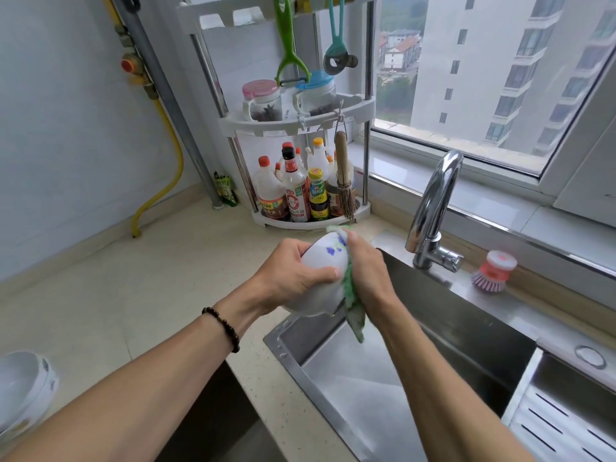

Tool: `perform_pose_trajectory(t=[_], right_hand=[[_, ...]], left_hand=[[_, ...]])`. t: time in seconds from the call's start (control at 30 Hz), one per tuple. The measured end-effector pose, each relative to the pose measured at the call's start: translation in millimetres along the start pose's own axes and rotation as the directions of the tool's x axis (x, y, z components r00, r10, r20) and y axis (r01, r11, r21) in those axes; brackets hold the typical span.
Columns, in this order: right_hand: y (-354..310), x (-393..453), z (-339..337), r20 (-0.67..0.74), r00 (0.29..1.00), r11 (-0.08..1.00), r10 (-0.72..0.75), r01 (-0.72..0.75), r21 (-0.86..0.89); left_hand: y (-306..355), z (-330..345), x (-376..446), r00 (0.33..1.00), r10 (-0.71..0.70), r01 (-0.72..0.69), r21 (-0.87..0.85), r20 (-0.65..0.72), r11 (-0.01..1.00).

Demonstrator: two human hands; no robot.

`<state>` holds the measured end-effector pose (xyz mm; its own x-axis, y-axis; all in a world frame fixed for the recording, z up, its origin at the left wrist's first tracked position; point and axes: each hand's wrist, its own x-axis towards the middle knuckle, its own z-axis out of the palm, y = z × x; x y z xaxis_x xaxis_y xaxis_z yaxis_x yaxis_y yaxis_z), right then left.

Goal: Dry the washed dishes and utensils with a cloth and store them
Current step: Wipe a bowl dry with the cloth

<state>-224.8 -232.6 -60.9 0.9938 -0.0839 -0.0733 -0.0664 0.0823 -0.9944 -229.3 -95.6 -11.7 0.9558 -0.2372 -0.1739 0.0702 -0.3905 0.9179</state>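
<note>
A: Where is the bowl (318,278) sitting right now?

B: It is hanging in the air over the near left corner of the sink (383,378), tipped on its side, with its white outside and blue marks facing up.

A: What is the left hand (293,271) doing?

B: It is gripping the bowl from the left, fingers curling over the far side and the thumb lying across the near side. The forearm is reaching in from the near left, with a bead bracelet (222,328) sitting on the wrist.

A: And the right hand (366,271)?

B: It is clutching a green cloth (351,295) and pressing it against the bowl's right edge. The fingers are bending around the cloth and the back of the hand is facing up. A tail of cloth is dangling down toward the sink. The right forearm is coming in from the near right, crossing above the basin.

A: Anything else lying about?

B: Another white bowl (23,391) is resting on the counter (150,278) at the near left edge. A faucet (433,211) is standing at the far side of the sink, and a pink brush (495,271) is sitting to its right. A rack (293,121) of bottles is standing in the far corner.
</note>
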Motion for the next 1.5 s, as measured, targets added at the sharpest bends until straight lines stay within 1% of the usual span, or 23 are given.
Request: perform_pose_trajectory(t=[0.07, 0.13, 0.23, 0.27, 0.3, 0.37, 0.4, 0.43, 0.47, 0.5, 0.57, 0.6, 0.67, 0.77, 0.87, 0.97, 1.07, 1.13, 1.2, 1.3, 1.33, 1.43, 1.5], right_hand=[[-2, -7, 8, 0.077, 0.988, 0.975, -0.136, 0.147, -0.166], [3, -13, 13, 0.087, 0.986, 0.978, -0.143, 0.154, -0.137], [-3, -1, 8, 0.012, 0.995, 0.978, 0.098, -0.099, 0.182], [-2, 4, 6, 0.004, 0.986, 0.963, 0.166, -0.163, 0.214], [-4, 5, 7, 0.021, 0.992, 0.985, 0.126, -0.128, 0.117], [-7, -3, 14, 0.070, 0.991, 0.970, -0.117, 0.129, -0.206], [-5, -5, 18, 0.110, 0.972, 0.938, -0.209, 0.231, -0.260], [-6, -5, 19, 0.124, 0.967, 0.943, -0.222, 0.246, -0.223], [-6, -5, 19, 0.092, 0.977, 0.970, -0.192, 0.204, -0.131], [-4, 0, 16, 0.067, 0.994, 0.996, -0.082, 0.080, 0.029], [-3, 11, 7, 0.122, 0.968, 0.908, 0.218, -0.248, 0.338], [-3, 15, 4, 0.172, 0.933, 0.837, 0.317, -0.360, 0.411], [1, 19, 3, 0.192, 0.901, 0.780, 0.388, -0.432, 0.452], [7, 16, 4, 0.092, 0.939, 0.857, 0.330, -0.339, 0.388], [-3, 16, -2, 0.054, 0.983, 0.977, 0.176, -0.181, 0.112], [-22, 15, 0, 0.054, 0.998, 0.999, 0.017, -0.015, -0.030], [-22, 7, 16, 0.124, 0.989, 0.993, -0.084, 0.093, -0.068], [-11, -2, 27, 0.112, 0.980, 0.965, -0.163, 0.182, -0.186], [-7, -4, 25, 0.043, 0.987, 0.983, -0.153, 0.156, -0.096], [-18, 8, 13, 0.030, 0.986, 0.959, 0.165, -0.167, 0.230], [-20, 10, 13, 0.034, 0.985, 0.959, 0.166, -0.170, 0.228], [-15, 0, 26, 0.003, 0.995, 0.992, -0.095, 0.095, -0.079], [-11, -5, 28, 0.004, 0.992, 0.990, -0.127, 0.127, -0.061]], left_hand=[[1, -2, 2, 1.000, 0.013, -0.013, 0.017, -0.027, 1.000], [2, -4, 1, 1.000, 0.020, -0.018, 0.076, -0.019, 0.997], [5, -5, -1, 0.999, 0.041, -0.042, 0.067, 0.020, 0.997], [5, -5, -1, 0.999, 0.037, -0.038, 0.045, 0.012, 0.998], [5, -6, 0, 0.999, 0.032, -0.032, 0.041, -0.005, 0.999], [6, -8, 3, 0.999, 0.032, -0.030, 0.074, -0.024, 0.997], [7, -10, 3, 0.999, 0.034, -0.033, 0.092, -0.013, 0.995], [7, -12, 3, 0.999, 0.038, -0.038, 0.108, 0.004, 0.993], [9, -14, 2, 0.999, 0.049, -0.051, 0.112, 0.024, 0.992], [11, -18, 0, 0.997, 0.063, -0.067, 0.092, 0.044, 0.994], [14, -25, -4, 0.994, 0.080, -0.077, -0.047, 0.080, 0.996], [14, -30, -5, 0.991, 0.091, -0.077, -0.134, 0.101, 0.988], [10, -37, -5, 0.985, 0.089, -0.050, -0.258, 0.145, 0.965], [7, -46, -4, 0.954, -0.007, 0.078, -0.225, 0.301, 0.971], [16, -51, -1, 0.914, -0.138, 0.151, -0.003, 0.380, 0.989], [24, -43, 2, 0.945, -0.161, 0.128, 0.129, 0.285, 0.983], [23, -32, 7, 0.983, -0.086, 0.058, 0.171, 0.163, 0.984], [21, -26, 9, 0.997, -0.027, 0.010, 0.210, 0.076, 0.978], [21, -20, 6, 0.997, 0.003, -0.021, 0.231, 0.076, 0.973], [22, -13, 1, 0.998, 0.016, -0.029, 0.211, 0.065, 0.977], [23, -12, 3, 0.999, 0.028, -0.036, 0.201, 0.041, 0.979], [24, -11, 12, 0.997, 0.071, -0.065, 0.214, -0.022, 0.975], [25, -11, 12, 0.996, 0.094, -0.091, 0.233, 0.002, 0.968]])
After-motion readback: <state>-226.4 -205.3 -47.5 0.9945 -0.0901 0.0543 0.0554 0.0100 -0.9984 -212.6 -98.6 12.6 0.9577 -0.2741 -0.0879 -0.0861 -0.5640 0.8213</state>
